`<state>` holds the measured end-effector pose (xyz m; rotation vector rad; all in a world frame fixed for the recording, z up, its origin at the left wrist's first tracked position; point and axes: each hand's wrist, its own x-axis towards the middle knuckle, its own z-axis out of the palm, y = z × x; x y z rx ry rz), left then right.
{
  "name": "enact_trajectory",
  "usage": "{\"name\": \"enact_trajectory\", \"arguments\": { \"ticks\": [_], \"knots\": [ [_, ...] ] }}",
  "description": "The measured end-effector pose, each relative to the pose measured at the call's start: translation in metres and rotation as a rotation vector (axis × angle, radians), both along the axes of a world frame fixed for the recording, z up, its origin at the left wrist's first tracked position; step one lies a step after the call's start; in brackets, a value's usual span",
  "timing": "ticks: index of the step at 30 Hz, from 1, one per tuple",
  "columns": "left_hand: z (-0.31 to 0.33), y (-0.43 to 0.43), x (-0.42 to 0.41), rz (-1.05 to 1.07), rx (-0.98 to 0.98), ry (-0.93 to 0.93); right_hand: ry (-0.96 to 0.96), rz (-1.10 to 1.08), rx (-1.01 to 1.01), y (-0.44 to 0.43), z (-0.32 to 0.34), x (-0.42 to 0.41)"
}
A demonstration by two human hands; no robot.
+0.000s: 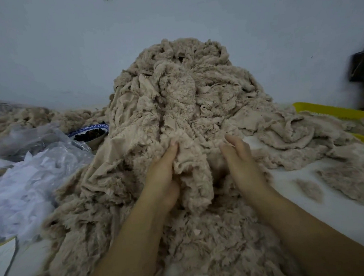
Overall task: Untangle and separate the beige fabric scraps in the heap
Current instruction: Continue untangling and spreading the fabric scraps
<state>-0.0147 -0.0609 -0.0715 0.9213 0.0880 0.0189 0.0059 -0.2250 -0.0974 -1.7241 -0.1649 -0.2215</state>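
Note:
A tall heap of fluffy beige fabric scraps [181, 90] rises in the middle and spreads down toward me. My left hand [162, 174] is pressed into the front of the heap, its fingers closed on a fold of beige scrap [190, 170]. My right hand [242, 163] lies on the heap just right of that fold, fingers together and stretched forward, its palm side hidden against the fabric. Small loose beige scraps [309, 188] lie on the white surface at the right.
Crumpled clear plastic and white fabric [17, 183] fill the left side. A blue-rimmed bowl of dark pieces [89, 134] sits behind them. A yellow basket [335, 110] holds beige scraps at the right. A dark bag [362, 67] hangs at the far right wall.

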Motion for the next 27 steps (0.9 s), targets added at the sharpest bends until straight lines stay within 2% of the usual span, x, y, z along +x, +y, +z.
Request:
{"name": "enact_trajectory", "arguments": {
  "ticks": [3, 5, 8, 12, 14, 16, 17, 20, 22, 24, 27],
  "knots": [
    [0.003, 0.0, 0.0, 0.004, -0.109, -0.003, -0.035, 0.198, -0.028, 0.005, 0.002, -0.011],
    [0.007, 0.003, 0.0, 0.033, -0.23, -0.024, -0.006, 0.338, -0.169, 0.011, -0.002, -0.018],
    [0.013, 0.014, 0.0, 0.028, -0.497, -0.098, -0.025, 0.316, -0.291, 0.013, -0.008, -0.014],
    [0.014, 0.033, 0.003, 0.087, -0.824, -0.166, 0.038, 0.016, -0.073, -0.003, 0.003, -0.003],
    [0.012, 0.035, 0.005, 0.168, -0.844, -0.123, 0.083, -0.008, 0.102, -0.009, 0.007, 0.001],
    [0.01, 0.031, 0.006, 0.223, -0.607, -0.055, 0.161, -0.004, 0.205, -0.011, 0.009, 0.002],
    [0.009, 0.028, 0.007, 0.246, -0.372, -0.049, 0.181, 0.017, 0.25, -0.011, 0.01, 0.001],
    [0.008, 0.011, 0.004, 0.237, 0.517, -0.141, 0.196, 0.071, 0.293, -0.006, 0.009, -0.001],
    [0.006, 0.0, -0.002, 0.172, 0.883, -0.245, 0.17, 0.055, 0.212, -0.003, 0.007, -0.002],
    [-0.006, -0.007, -0.004, 0.024, 1.012, -0.354, 0.132, 0.061, 0.157, -0.001, 0.007, -0.002],
    [-0.011, -0.009, -0.005, -0.008, 0.91, -0.317, 0.073, 0.056, 0.027, -0.001, 0.007, -0.002]
  ]
}}
